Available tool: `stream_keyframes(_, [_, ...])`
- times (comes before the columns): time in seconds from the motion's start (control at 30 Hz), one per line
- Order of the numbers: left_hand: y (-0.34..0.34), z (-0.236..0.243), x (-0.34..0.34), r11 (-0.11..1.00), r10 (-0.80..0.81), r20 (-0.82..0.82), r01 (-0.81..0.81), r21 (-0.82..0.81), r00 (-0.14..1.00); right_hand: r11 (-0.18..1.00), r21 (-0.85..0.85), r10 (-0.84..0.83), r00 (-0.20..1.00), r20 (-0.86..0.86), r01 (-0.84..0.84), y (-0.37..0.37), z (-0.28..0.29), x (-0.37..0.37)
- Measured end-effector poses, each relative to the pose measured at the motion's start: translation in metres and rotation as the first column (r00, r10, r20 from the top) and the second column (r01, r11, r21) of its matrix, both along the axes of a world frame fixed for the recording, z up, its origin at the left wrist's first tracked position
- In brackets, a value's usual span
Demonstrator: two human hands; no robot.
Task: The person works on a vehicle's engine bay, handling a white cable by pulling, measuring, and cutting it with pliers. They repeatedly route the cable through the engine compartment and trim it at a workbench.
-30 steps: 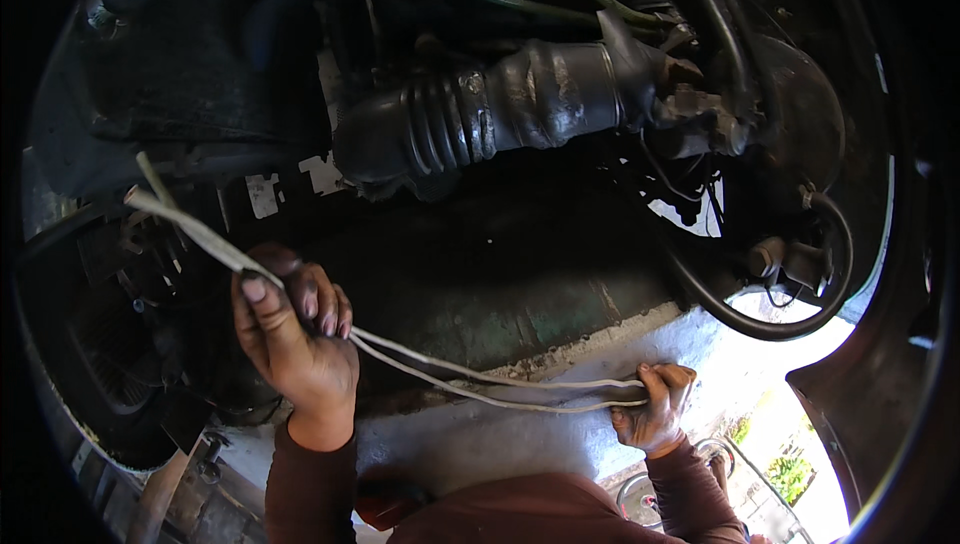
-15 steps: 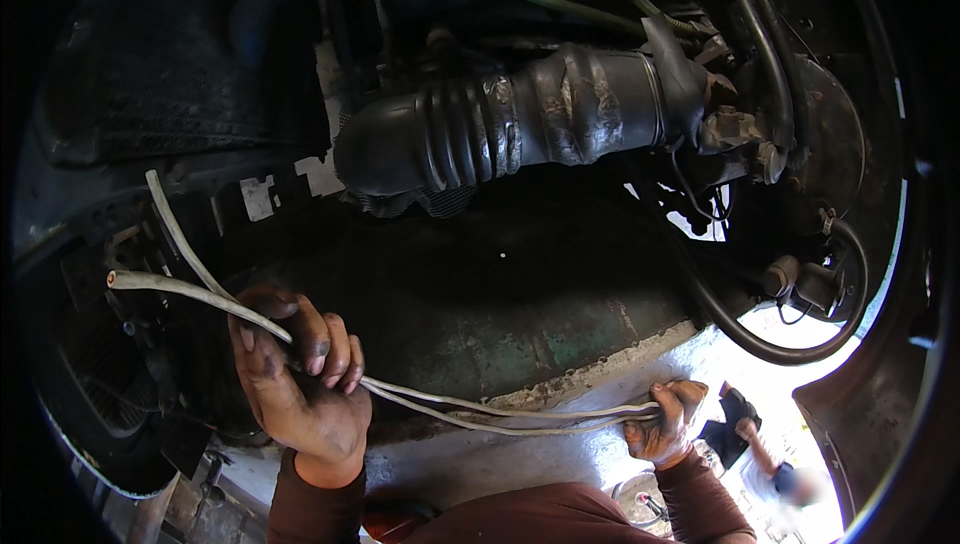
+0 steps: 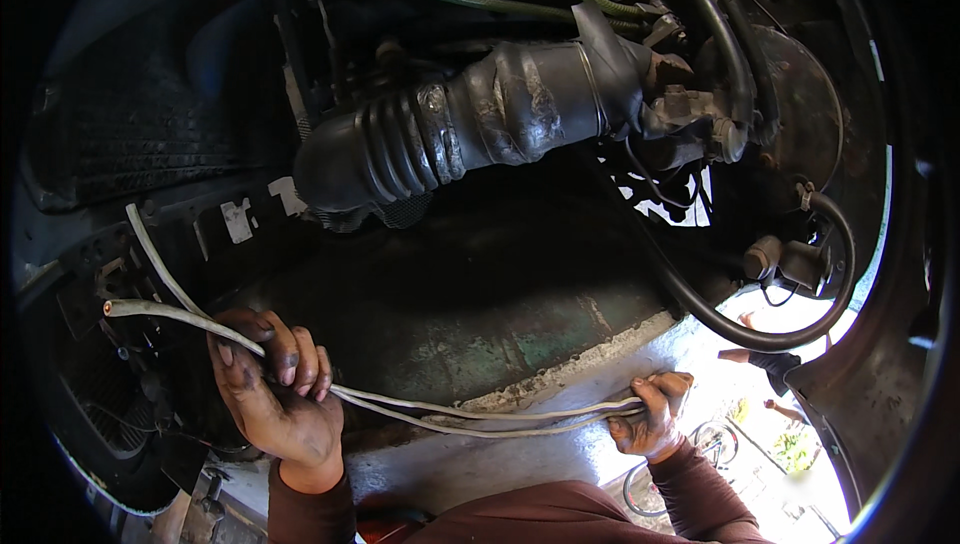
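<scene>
Head view: your left hand [image 3: 275,389] and right hand [image 3: 655,414] both stay clamped on the white cables [image 3: 480,416], now pulled flatter, free ends poking far left under the ribbed boot [image 3: 400,144].

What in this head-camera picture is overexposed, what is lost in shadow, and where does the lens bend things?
Head view: the daylight opening at lower right is blown out to white; the upper left and the rim sink into near-black shadow; the ribbed rubber boot catches a dull sheen; the white cables between left hand and right hand stay sharp; fisheye curving grows toward the edges.
</scene>
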State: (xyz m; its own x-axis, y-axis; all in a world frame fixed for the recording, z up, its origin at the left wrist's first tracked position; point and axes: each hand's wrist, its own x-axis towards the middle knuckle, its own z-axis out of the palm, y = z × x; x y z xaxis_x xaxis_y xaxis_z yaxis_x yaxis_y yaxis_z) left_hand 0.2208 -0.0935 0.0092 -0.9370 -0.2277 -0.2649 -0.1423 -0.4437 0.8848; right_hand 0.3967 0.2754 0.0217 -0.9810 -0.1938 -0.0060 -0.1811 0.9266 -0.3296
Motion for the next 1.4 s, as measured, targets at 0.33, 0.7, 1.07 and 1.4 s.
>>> stream_keyframes(0.33, [0.001,0.003,0.0,0.999,-0.011,0.017,0.012,-0.03,1.0,1.0,-0.019,-0.005,1.0,0.015,0.005,-0.001,0.001,-0.001])
stream_keyframes(0.7, [-0.001,0.0,0.0,0.998,-0.031,-0.025,0.03,-0.057,0.999,0.998,-0.056,-0.008,1.0,0.02,0.009,0.001,0.007,-0.004])
stream_keyframes(1.07, [-0.011,-0.013,0.002,0.996,0.012,0.01,-0.011,-0.085,1.0,0.992,-0.096,-0.079,0.997,-0.016,0.078,0.003,0.006,-0.002])
stream_keyframes(1.4, [-0.014,-0.014,0.003,1.0,-0.019,-0.029,0.019,0.005,0.999,0.994,-0.082,-0.071,0.997,-0.024,0.069,0.001,0.005,-0.003])
